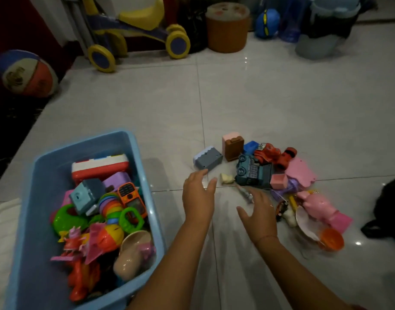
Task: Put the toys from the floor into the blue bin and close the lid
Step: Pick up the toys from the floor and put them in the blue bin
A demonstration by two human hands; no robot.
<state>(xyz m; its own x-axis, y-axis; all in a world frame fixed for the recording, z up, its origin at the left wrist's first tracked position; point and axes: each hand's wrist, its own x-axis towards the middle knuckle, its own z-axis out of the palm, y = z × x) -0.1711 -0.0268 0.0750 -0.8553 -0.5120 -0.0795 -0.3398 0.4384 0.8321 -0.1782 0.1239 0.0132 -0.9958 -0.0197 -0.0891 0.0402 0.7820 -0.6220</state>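
The blue bin (134, 153) stands open at the lower left, holding several colourful toys. A pile of toys lies on the tiled floor to its right: a grey block (208, 158), a brown-and-pink block (233, 146), a dark blue toy truck (253, 173), a red toy car (274, 155), a pink pig (321, 205) and an orange cup (330, 239). My left hand (198, 195) hovers open just below the grey block. My right hand (258, 209) is open beside the truck, over a small syringe toy (245, 193). No lid is clearly visible.
A yellow-and-blue ride-on toy (138, 30), a ball (26, 73) and an orange stool (228, 27) stand along the far side. A black bag (386, 209) lies at the right edge. A white board (4, 211) lies left of the bin.
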